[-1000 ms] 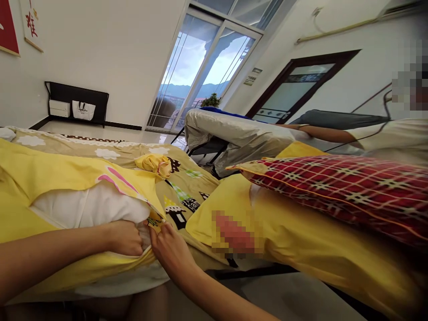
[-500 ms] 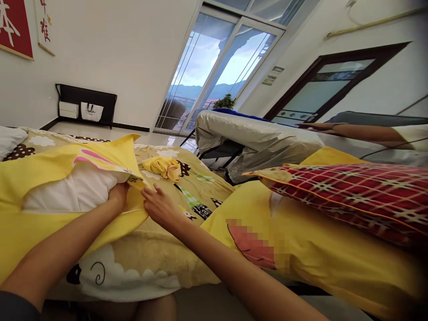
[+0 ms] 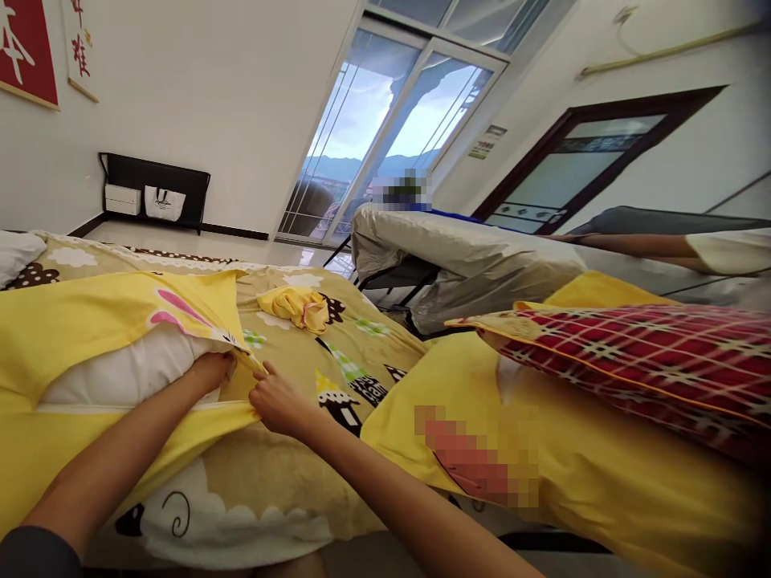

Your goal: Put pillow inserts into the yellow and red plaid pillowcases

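A white pillow lies partly inside a yellow pillowcase with a pink rabbit print, on a bed with a tan patterned sheet. My left hand reaches into the open end of the case and presses against the pillow; its fingers are hidden by the cloth. My right hand pinches the yellow edge of the case at the opening, right beside the left hand.
A small crumpled yellow cloth lies further up the bed. At right sit a yellow pillow and a red plaid cushion. Behind are a silver-covered chair and another person's arm. A glass door stands at the back.
The pillow and case were lifted away from me, then lowered a little. Both hands stayed at the opening of the case, moving with it.
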`<action>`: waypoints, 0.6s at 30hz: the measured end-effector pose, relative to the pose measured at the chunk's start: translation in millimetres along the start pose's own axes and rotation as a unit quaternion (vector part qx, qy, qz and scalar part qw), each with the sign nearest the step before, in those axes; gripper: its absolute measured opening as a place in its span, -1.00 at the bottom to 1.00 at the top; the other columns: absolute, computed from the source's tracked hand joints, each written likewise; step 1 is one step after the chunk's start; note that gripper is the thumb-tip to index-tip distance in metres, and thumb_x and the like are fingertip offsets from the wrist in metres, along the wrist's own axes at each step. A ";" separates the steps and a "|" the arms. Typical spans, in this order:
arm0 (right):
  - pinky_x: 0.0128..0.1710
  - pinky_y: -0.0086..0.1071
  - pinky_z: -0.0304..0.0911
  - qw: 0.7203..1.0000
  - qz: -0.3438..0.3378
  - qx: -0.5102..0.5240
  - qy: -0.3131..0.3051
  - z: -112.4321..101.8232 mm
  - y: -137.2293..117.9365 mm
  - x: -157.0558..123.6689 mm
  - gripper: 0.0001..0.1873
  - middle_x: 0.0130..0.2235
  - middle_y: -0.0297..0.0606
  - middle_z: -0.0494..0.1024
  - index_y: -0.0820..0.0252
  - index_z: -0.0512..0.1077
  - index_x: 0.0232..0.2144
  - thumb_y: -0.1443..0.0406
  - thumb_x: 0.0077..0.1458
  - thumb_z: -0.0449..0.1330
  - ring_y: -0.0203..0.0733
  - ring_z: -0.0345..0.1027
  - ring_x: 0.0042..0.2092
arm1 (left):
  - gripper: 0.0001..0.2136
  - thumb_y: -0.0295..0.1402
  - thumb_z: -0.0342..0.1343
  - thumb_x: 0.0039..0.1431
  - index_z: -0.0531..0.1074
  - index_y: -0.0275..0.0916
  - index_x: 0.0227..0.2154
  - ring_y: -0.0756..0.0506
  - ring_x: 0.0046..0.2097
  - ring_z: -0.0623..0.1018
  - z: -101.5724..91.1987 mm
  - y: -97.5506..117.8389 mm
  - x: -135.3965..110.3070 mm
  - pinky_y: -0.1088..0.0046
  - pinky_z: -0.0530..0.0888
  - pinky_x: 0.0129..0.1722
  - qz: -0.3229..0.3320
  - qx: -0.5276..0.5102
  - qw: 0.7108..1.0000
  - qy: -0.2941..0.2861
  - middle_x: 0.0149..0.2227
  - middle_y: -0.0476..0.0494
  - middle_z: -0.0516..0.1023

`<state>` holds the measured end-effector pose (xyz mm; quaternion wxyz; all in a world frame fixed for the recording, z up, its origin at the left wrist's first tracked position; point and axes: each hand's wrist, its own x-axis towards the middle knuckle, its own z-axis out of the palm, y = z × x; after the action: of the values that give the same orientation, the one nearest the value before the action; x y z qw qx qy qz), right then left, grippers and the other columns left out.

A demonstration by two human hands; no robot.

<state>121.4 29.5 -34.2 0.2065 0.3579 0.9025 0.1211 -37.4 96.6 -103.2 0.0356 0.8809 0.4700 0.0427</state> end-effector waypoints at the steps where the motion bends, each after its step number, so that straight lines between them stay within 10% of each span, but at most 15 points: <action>1: 0.05 -0.19 0.01 1.000 0.008 -0.004 0.010 2.3 0.9 2.7 -0.79 -0.37 0.00 0.56 0.36 0.52 -0.34 0.43 0.02 0.09 -0.03 0.37 -0.12 | -0.66 -0.57 -0.08 0.20 0.39 -0.29 0.00 -0.17 0.00 0.51 -0.2 -1.6 -1.5 0.34 0.44 -0.02 0.016 0.004 1.000 0.000 0.02 -0.28 0.49; 6: 0.02 -0.24 0.07 0.995 0.094 0.001 0.046 12.5 0.3 17.0 -0.61 -0.27 -0.03 0.59 0.36 0.41 -0.02 0.48 0.09 0.04 -0.11 0.43 -0.17 | -0.60 -0.55 0.03 0.15 0.37 -0.18 0.06 -0.18 0.21 0.32 2.7 -2.6 -7.2 0.29 0.35 0.13 0.077 0.035 0.996 0.010 0.24 -0.23 0.26; 11: 0.06 -0.22 0.07 0.990 0.134 0.004 0.037 19.5 -4.6 28.6 -0.73 -0.44 -0.08 0.59 0.25 0.56 -0.45 0.46 0.10 0.06 -0.12 0.45 -0.25 | -0.65 -0.62 -0.01 0.15 0.45 -0.20 -0.06 -0.06 0.28 0.19 4.9 7.4 -4.6 0.38 0.12 0.27 0.186 0.058 0.981 -0.008 0.15 -0.14 0.38; 18: 0.07 -0.23 0.10 0.992 0.113 -0.011 0.051 27.2 -14.5 19.2 -0.75 -0.24 -0.20 0.60 0.08 0.56 -0.35 0.41 0.09 0.09 -0.10 0.32 -0.04 | -0.65 -0.58 0.03 0.14 0.47 -0.07 -0.07 -0.01 0.22 0.29 7.6 3.2 -3.6 0.42 0.11 0.27 0.235 0.030 0.971 -0.022 0.11 -0.05 0.44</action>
<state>112.6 34.4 -69.1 0.1489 0.4490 0.8642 0.1716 -36.0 91.7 -110.6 0.0084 0.9680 0.2502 0.0162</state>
